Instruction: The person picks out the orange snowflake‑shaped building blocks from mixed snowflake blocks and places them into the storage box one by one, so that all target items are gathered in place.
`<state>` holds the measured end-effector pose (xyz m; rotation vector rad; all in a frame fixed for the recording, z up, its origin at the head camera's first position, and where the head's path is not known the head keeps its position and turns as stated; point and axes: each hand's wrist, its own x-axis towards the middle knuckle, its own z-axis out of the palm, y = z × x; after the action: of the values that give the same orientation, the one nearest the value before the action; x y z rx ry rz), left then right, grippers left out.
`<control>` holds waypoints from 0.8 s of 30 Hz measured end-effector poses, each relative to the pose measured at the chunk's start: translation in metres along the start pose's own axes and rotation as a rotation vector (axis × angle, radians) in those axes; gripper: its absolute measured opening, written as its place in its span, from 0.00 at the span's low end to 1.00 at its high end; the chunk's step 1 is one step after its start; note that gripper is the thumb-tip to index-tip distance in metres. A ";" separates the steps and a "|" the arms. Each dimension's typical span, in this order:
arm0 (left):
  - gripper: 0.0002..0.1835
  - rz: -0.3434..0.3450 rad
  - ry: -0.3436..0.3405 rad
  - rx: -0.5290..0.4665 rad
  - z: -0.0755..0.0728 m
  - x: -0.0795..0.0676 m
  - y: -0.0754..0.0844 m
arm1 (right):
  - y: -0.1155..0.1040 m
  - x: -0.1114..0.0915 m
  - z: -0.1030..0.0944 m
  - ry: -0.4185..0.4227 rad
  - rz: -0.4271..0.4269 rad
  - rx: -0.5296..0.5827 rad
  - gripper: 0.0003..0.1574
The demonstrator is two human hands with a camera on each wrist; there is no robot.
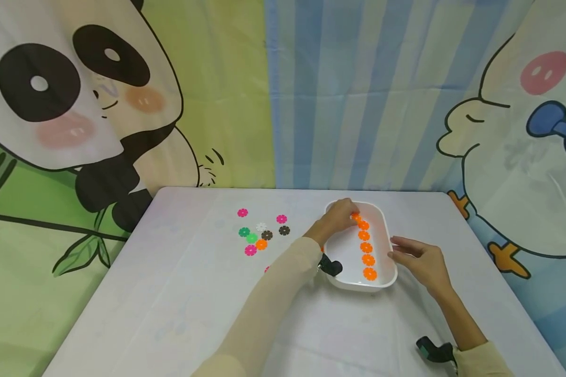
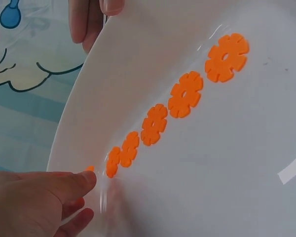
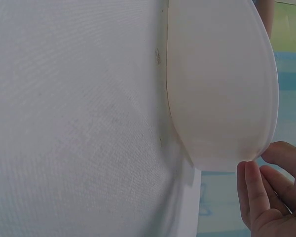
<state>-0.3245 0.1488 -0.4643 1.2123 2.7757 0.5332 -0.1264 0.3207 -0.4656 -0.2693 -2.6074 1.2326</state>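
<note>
Left hand [image 1: 341,215] pinches an orange flower disc [image 1: 356,216] at the far end of five matching discs [image 1: 366,247], aligned lengthwise inside the white tray [image 1: 358,287], near its right wall; right hand [image 1: 421,263] grips that wall's rim

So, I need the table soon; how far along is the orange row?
Five orange pieces already lie in line inside the white tray. The left fingers hold a sixth piece at the row's far end. At least one loose orange piece on the table probably remains to be added.
</note>
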 end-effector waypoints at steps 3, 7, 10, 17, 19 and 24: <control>0.14 -0.022 -0.027 0.010 0.001 0.001 0.002 | 0.000 0.000 0.000 -0.001 0.001 -0.001 0.36; 0.06 -0.006 -0.047 0.070 0.004 0.003 0.002 | 0.001 0.000 0.001 0.005 -0.001 -0.001 0.36; 0.02 0.025 -0.058 0.157 0.007 0.006 0.001 | 0.001 0.000 0.001 0.010 -0.004 -0.002 0.35; 0.04 0.022 -0.079 0.239 0.010 0.008 0.003 | 0.003 0.001 0.002 0.016 -0.008 0.000 0.34; 0.05 0.002 -0.083 0.219 0.010 0.007 0.004 | 0.003 0.002 0.002 0.016 -0.006 0.000 0.35; 0.05 -0.055 -0.084 0.161 0.010 0.005 0.006 | 0.003 0.002 0.002 0.015 -0.006 0.007 0.35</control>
<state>-0.3216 0.1594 -0.4711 1.1532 2.8169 0.2528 -0.1287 0.3213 -0.4691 -0.2678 -2.5882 1.2328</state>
